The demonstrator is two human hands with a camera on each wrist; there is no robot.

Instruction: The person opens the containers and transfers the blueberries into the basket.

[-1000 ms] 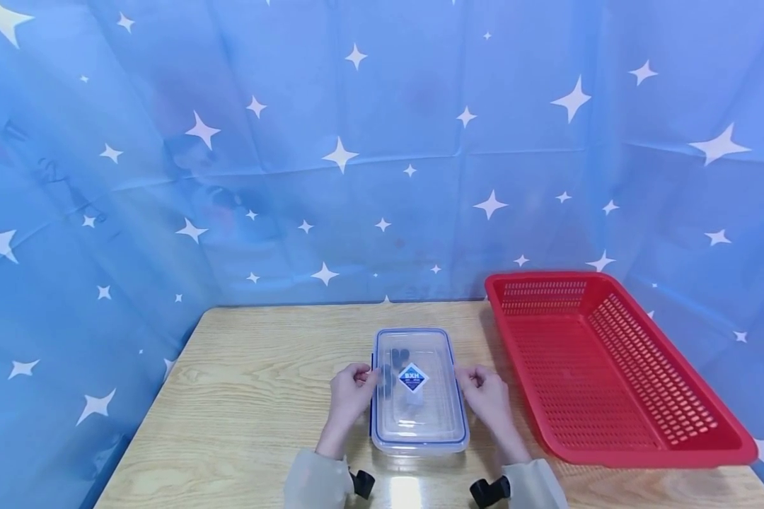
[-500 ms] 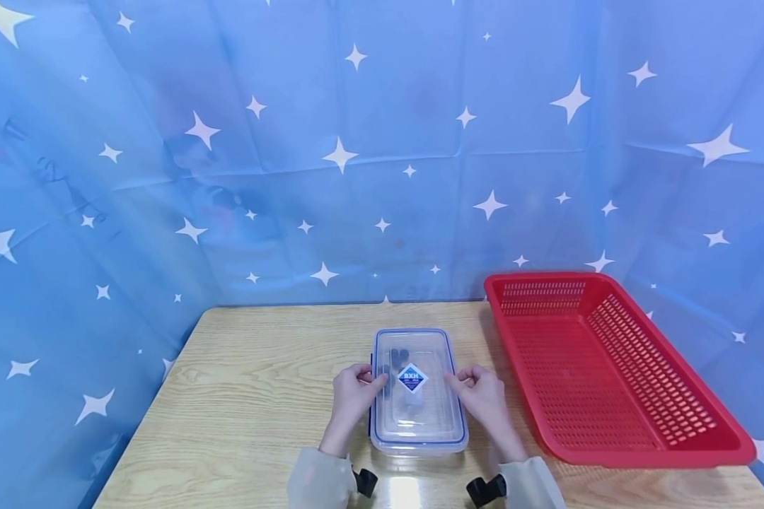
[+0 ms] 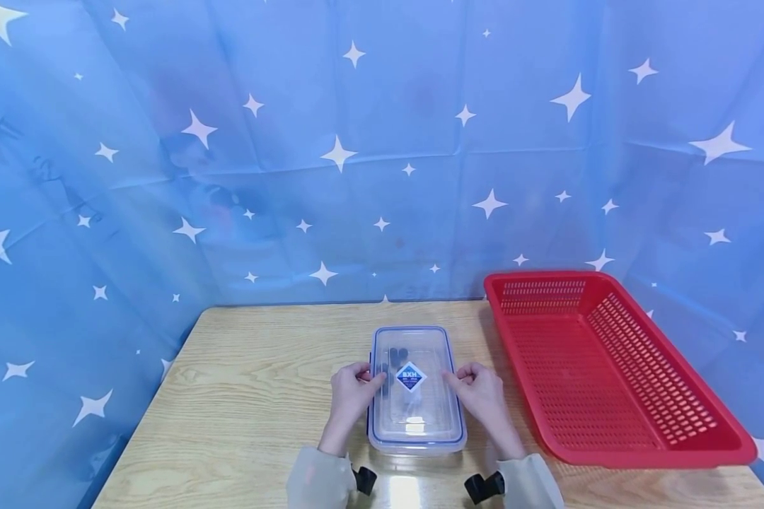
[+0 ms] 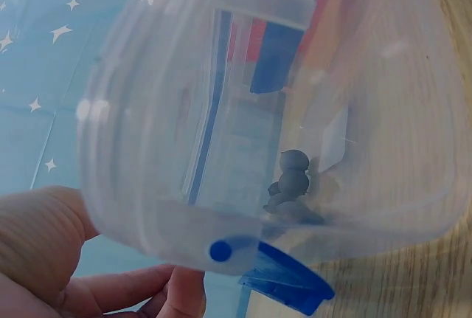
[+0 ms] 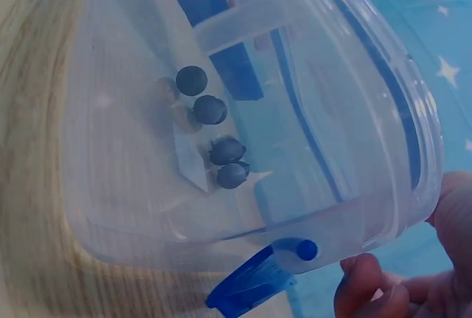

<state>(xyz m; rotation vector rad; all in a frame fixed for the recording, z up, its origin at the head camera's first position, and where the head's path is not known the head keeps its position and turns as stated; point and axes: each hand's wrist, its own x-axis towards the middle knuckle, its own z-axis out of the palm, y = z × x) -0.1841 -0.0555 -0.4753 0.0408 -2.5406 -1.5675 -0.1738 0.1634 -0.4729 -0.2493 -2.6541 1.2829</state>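
Note:
A clear plastic food container stands on the table, its blue-rimmed clear lid on top with a blue diamond label. Through the wall several dark blueberries and a small white slip show. My left hand pinches the lid's left edge, thumb on top and fingers at the side. Opposite it, my right hand holds the right edge the same way. Below the hands, the blue latches on the left and right are swung outward.
A large red perforated basket lies to the right of the container on the wooden table. A blue curtain with white stars closes off the back and sides.
Both hands have moved inward from the container's sides, and their thumbs are now on the lid's edges. A bright reflection has appeared on the near part of the lid.

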